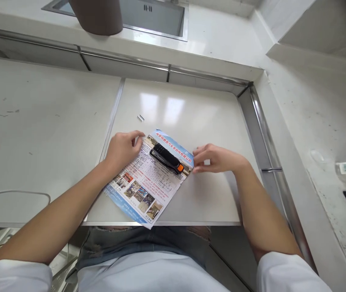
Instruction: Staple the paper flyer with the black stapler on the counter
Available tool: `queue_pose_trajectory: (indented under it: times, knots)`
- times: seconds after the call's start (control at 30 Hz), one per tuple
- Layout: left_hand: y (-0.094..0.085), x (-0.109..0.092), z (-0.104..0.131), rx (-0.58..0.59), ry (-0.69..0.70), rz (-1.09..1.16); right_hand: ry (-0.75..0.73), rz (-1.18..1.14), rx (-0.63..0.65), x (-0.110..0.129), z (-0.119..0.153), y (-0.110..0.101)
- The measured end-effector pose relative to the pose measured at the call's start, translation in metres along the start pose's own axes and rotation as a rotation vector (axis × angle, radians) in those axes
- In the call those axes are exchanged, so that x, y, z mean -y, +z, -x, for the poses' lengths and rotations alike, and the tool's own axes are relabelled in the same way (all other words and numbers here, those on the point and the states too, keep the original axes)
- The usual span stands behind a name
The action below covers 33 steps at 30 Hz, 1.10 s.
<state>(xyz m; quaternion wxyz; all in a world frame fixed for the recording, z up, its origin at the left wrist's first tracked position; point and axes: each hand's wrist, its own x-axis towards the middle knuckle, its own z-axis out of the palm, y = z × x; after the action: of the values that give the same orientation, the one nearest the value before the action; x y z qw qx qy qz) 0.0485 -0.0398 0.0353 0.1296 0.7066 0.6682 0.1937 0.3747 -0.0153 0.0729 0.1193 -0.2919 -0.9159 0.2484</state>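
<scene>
The person's left hand (123, 148) pinched the top corner of the printed leaflet (147, 182) with curled fingers, while the right hand (214, 159), fingers loosely bent and holding nothing, touched its opposite edge. Between both sets of fingers a black stapler (167, 157) lay on the leaflet, on the white bench (203, 194). It looked like squaring the sheets; next called for steady paper and a press on the stapler
</scene>
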Motion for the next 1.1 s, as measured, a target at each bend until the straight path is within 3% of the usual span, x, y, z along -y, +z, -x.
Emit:
queue_pose_trajectory:
  times: [0.13,0.37,0.5,0.67,0.8,0.9,1.1]
  knots:
    - [0.008,-0.010,0.009,0.165,0.137,-0.082,0.047,-0.043,-0.008,0.017,-0.016,0.010]
    - [0.021,-0.007,0.009,0.197,0.381,-0.089,0.170,0.006,-0.003,0.039,-0.025,0.041]
    - [0.021,-0.004,0.009,0.194,0.489,-0.152,0.144,-0.114,-0.071,0.025,-0.021,0.031]
    - [0.014,-0.008,0.012,0.313,0.770,-0.140,0.189,-0.351,-0.462,-0.008,-0.014,0.010]
    - [0.010,-0.016,0.017,0.318,0.775,-0.173,0.245,-0.371,-0.660,-0.029,-0.016,0.017]
    - [0.011,-0.021,0.023,0.321,0.765,-0.193,0.257,-0.330,-0.709,-0.038,-0.019,0.025]
    - [0.015,-0.024,0.027,0.354,1.027,-0.127,0.220,-0.204,-0.683,-0.031,-0.021,0.030]
